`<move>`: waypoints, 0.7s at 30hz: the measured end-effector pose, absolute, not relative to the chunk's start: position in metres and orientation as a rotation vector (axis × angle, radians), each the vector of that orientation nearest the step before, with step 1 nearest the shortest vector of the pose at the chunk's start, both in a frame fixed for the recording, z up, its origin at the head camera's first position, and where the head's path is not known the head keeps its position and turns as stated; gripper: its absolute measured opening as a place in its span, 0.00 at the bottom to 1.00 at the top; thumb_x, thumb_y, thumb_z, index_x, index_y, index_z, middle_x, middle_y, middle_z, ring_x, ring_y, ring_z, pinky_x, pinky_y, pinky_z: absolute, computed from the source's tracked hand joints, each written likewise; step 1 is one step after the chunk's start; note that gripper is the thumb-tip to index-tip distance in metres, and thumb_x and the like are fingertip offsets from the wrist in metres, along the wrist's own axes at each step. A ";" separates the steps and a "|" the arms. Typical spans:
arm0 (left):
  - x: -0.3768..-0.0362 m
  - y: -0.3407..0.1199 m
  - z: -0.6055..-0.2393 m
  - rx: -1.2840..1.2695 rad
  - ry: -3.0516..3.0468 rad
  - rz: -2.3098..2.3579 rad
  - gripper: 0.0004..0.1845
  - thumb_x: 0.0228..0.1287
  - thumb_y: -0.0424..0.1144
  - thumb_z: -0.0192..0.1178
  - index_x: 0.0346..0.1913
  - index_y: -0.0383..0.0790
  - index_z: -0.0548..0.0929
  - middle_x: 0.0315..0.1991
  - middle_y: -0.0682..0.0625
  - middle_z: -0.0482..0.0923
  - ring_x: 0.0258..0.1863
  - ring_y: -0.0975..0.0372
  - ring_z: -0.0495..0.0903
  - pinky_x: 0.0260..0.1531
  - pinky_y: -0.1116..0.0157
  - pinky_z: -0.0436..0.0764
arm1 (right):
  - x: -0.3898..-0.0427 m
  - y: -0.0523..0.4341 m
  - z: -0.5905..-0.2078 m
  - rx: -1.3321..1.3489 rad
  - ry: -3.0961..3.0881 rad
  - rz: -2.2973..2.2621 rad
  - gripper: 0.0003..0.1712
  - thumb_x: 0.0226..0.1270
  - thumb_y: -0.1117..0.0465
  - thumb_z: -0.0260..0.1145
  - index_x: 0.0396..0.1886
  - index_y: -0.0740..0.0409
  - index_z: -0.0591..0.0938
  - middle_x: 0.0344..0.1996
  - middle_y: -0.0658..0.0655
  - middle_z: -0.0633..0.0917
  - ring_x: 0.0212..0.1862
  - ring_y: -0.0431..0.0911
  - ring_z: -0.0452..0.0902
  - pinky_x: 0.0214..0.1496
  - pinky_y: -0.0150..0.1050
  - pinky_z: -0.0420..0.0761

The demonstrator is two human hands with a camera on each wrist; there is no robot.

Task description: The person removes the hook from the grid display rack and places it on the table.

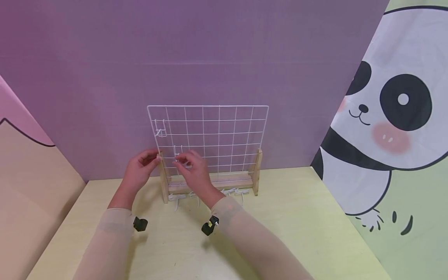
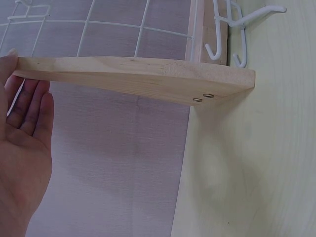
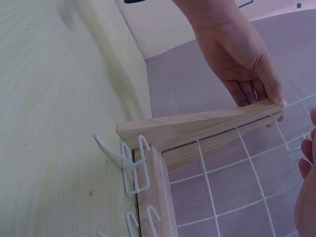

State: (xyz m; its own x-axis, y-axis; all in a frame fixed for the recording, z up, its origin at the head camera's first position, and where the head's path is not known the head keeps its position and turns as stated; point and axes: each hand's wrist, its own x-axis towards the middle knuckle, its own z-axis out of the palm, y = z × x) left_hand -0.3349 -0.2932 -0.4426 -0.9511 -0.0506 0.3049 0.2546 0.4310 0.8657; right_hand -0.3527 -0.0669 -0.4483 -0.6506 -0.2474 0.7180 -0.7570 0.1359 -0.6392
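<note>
A white wire grid [image 1: 219,133] stands upright in a wooden frame. My left hand [image 1: 137,171] grips the top of the left wooden post [image 1: 163,179], thumb on its front edge and fingers behind, as the left wrist view also shows. Lower on the grid's left side, my right hand [image 1: 197,173] pinches a white wire hook [image 1: 175,150], whose two bent prongs show at the grid wires; its lower part is hidden by the fingers. Another white hook [image 1: 160,132] hangs on the grid near the upper left corner.
Several white hooks [image 1: 176,197] lie on the pale wooden table [image 1: 280,233] along the front of the frame's base. The right wooden post [image 1: 258,173] holds the grid's other side. A purple backdrop [image 1: 224,50] rises behind, with a panda print [image 1: 385,116] at the right.
</note>
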 end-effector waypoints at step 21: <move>-0.341 -0.295 -0.447 -0.227 -2.330 -1.583 0.22 0.85 0.37 0.63 0.73 0.29 0.81 0.66 0.31 0.83 0.52 0.77 0.80 0.56 0.82 0.77 | -0.357 -0.063 -0.436 0.992 -1.963 1.486 0.05 0.74 0.70 0.76 0.46 0.68 0.90 0.40 0.59 0.88 0.46 0.50 0.87 0.51 0.30 0.86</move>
State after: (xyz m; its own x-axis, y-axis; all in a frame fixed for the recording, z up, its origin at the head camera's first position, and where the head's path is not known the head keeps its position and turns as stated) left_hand -0.3405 -0.2949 -0.4474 -0.9381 -0.0447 0.3435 0.3029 0.3755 0.8759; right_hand -0.3566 -0.0625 -0.4357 -0.6210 -0.2585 0.7400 -0.7824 0.1467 -0.6053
